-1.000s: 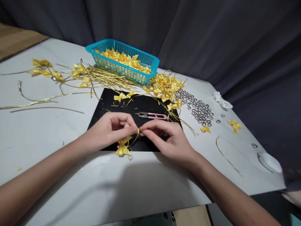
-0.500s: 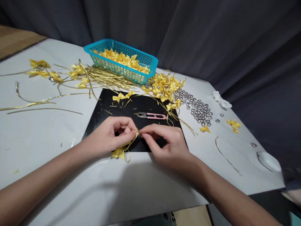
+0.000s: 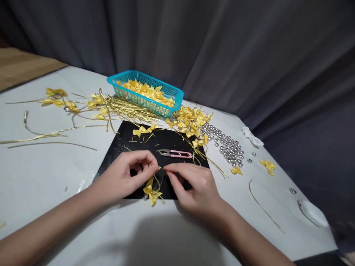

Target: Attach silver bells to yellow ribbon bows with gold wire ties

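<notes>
Above a black mat (image 3: 111, 166), my left hand (image 3: 133, 171) and my right hand (image 3: 194, 181) face each other with fingertips pinched. Between them runs a thin gold cord (image 3: 161, 168), gripped on the left near a small knot and on the right by its end. A yellow ribbon bow (image 3: 152, 194) hangs from the cord below my left fingers, with a small silver bead (image 3: 145, 197) beside it. Pink-handled thread snips (image 3: 177, 153) lie on the mat just beyond my hands. My palms hide part of the cord.
A blue basket (image 3: 177, 96) of yellow bows stands at the back. Gold cords (image 3: 127, 108) lie before it, with strung bows (image 3: 191, 118) to its right. Silver beads (image 3: 230, 147) spread rightward. A white computer mouse (image 3: 313, 213) sits near the table's right edge.
The view has tilted up, so everything sits lower in the picture. The bow has swung from beneath my left hand into fuller view. Both hands keep their pinch on the cord.
</notes>
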`<state>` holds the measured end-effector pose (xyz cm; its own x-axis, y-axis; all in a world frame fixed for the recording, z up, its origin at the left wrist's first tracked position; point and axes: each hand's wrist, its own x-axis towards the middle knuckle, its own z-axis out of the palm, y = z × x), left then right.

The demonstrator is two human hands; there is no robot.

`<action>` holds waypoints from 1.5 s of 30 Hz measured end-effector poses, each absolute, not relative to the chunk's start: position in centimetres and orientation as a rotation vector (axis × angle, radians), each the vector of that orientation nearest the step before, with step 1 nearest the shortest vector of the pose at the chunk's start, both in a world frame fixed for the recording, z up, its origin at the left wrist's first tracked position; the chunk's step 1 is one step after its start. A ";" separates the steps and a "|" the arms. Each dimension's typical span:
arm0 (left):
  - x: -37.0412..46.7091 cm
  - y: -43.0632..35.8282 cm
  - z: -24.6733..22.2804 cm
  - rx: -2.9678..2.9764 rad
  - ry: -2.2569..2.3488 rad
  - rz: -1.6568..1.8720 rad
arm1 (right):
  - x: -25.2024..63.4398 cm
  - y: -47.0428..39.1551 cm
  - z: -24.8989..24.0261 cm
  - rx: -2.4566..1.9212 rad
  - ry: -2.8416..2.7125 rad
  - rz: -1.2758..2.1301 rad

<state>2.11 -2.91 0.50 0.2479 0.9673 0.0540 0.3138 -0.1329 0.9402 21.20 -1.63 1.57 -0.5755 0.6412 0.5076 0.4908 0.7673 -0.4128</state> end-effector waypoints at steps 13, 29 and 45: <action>2.6 -3.5 1.0 1.888 1.206 0.964 | 20.6 -2.1 1.5 -1.011 -2.272 0.685; 1.7 -2.9 1.3 1.667 1.328 1.108 | 20.8 -1.4 1.4 -1.091 -2.272 0.767; 1.7 -2.3 1.3 1.432 1.304 1.086 | 20.7 -1.6 1.6 -0.973 -2.042 0.446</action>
<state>1.73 -2.32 1.35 0.0627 0.9973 0.0384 0.2184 -0.0512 0.9745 20.68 -1.63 1.56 -0.3726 0.7678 0.5212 0.4808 0.6401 -0.5993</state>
